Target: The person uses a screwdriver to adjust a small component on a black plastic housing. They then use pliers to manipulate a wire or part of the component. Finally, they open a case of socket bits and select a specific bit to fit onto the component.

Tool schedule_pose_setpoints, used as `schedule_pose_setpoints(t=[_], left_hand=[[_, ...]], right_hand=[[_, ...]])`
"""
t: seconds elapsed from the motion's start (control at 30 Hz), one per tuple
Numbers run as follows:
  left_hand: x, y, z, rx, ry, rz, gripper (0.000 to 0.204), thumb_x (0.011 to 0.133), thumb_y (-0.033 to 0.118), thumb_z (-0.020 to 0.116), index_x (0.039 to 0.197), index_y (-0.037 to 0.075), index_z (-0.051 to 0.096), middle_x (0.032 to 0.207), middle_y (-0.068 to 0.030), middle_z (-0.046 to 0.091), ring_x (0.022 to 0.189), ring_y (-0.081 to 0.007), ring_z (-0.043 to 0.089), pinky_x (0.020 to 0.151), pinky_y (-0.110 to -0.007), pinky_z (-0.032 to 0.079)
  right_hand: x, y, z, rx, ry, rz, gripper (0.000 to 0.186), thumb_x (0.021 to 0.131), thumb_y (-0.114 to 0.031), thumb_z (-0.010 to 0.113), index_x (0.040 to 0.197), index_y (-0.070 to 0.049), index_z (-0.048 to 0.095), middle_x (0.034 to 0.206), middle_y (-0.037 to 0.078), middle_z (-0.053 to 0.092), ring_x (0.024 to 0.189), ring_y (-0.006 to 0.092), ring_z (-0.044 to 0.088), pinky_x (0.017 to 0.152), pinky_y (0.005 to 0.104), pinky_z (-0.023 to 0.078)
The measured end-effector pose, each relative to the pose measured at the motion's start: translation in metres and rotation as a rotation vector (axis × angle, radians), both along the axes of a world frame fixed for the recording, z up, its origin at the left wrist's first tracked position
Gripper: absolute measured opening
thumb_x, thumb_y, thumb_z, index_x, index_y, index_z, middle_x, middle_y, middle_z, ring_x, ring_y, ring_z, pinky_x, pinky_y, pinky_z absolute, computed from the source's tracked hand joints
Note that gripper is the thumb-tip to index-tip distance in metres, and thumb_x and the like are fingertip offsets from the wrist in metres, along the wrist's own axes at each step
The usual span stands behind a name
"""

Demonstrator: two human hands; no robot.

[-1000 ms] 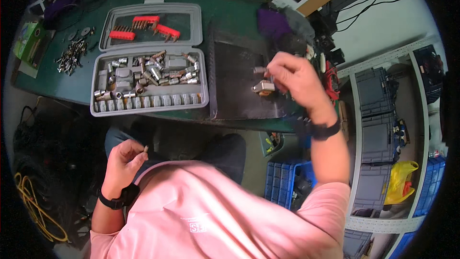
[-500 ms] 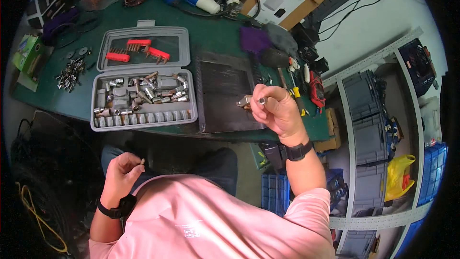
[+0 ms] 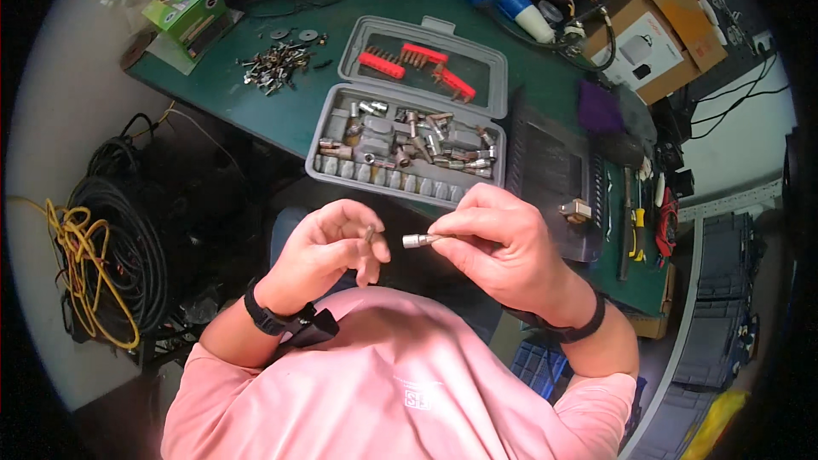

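In front of my chest, my right hand [image 3: 503, 243] pinches a short silver socket [image 3: 417, 240] between thumb and fingertips, its wide end facing left. My left hand [image 3: 328, 247] faces it, fingers curled, holding a small brownish metal piece [image 3: 369, 233], perhaps a screwdriver bit. A narrow gap separates the two pieces. Beyond my hands, a grey plastic tool case [image 3: 319, 149] lies with its lid raised. Loose sockets and bits [image 3: 430, 140] fill its base, some lying across the moulded slots. Red bit holders [image 3: 381, 64] with bits rest in the lid.
A dark tray [image 3: 545, 179] right of the case carries a small metal block [image 3: 576, 210]. Loose screws [image 3: 277, 64] are piled at left near a green box [image 3: 183, 13]. Hand tools [image 3: 637, 221] line the right side. Coiled cables [image 3: 111, 264] occupy the left floor area.
My right hand has come from over the dark tray to in front of my chest with the socket. My left hand has risen toward it. The view has swung left.
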State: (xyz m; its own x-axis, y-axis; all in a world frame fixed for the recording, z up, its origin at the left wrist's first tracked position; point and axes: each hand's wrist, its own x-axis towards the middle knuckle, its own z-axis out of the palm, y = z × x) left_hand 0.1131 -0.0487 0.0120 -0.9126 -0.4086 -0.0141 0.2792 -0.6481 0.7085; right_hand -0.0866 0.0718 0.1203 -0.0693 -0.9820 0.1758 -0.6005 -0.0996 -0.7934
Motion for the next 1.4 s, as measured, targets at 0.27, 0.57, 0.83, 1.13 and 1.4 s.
schedule_pose_setpoints(t=[0.27, 0.57, 0.83, 1.13, 1.4], left_hand=[[0.005, -0.035, 0.022, -0.325, -0.120, 0.242, 0.012, 0.092, -0.004, 0.055, 0.104, -0.001, 0.057, 0.104, -0.0146, 0.067, 0.087, -0.0184, 0.068, 0.074, -0.028, 0.056], [-0.004, -0.040, 0.023, -0.306, -0.024, 0.277, 0.014, 0.087, -0.005, 0.062, 0.100, 0.000, 0.057, 0.114, -0.0201, 0.063, 0.100, -0.0285, 0.066, 0.080, -0.033, 0.057], [-0.044, -0.077, 0.081, -1.140, -0.397, 0.253, 0.011, 0.085, -0.004, 0.060, 0.095, -0.002, 0.063, 0.083, -0.0037, 0.064, 0.072, -0.0089, 0.059, 0.066, -0.025, 0.048], [-0.119, -0.161, 0.070, -1.957, -0.567, 0.065, 0.019, 0.076, 0.001, 0.060, 0.094, -0.001, 0.067, 0.087, -0.0213, 0.065, 0.086, -0.0382, 0.064, 0.076, -0.043, 0.051], [-0.079, -0.112, 0.109, -1.650, -0.397, 0.288, 0.025, 0.075, 0.000, 0.064, 0.100, 0.001, 0.066, 0.090, -0.0098, 0.063, 0.074, -0.0189, 0.060, 0.068, -0.031, 0.050]], right_hand=[[-0.010, 0.004, 0.000, 0.004, -0.057, -0.101, 0.010, 0.081, 0.000, 0.070, 0.091, -0.001, 0.071, 0.078, 0.004, 0.055, 0.065, 0.0091, 0.051, 0.055, 0.0225, 0.039], [-0.016, 0.030, -0.010, 0.006, -0.126, -0.164, 0.011, 0.080, 0.001, 0.071, 0.091, -0.001, 0.071, 0.081, 0.003, 0.056, 0.065, 0.0077, 0.050, 0.055, 0.0210, 0.039], [-0.027, 0.055, -0.012, -0.046, -0.161, -0.216, 0.012, 0.081, 0.001, 0.071, 0.092, -0.002, 0.071, 0.081, 0.003, 0.056, 0.065, 0.0075, 0.050, 0.055, 0.0209, 0.038], [-0.024, 0.075, -0.004, -0.066, -0.124, -0.222, 0.012, 0.080, 0.001, 0.071, 0.091, -0.003, 0.071, 0.080, 0.004, 0.056, 0.066, 0.0100, 0.052, 0.056, 0.0226, 0.040], [-0.019, 0.047, 0.000, -0.127, -0.186, -0.205, 0.007, 0.083, -0.001, 0.070, 0.090, -0.002, 0.070, 0.077, 0.004, 0.056, 0.066, 0.0107, 0.052, 0.058, 0.0238, 0.041]])
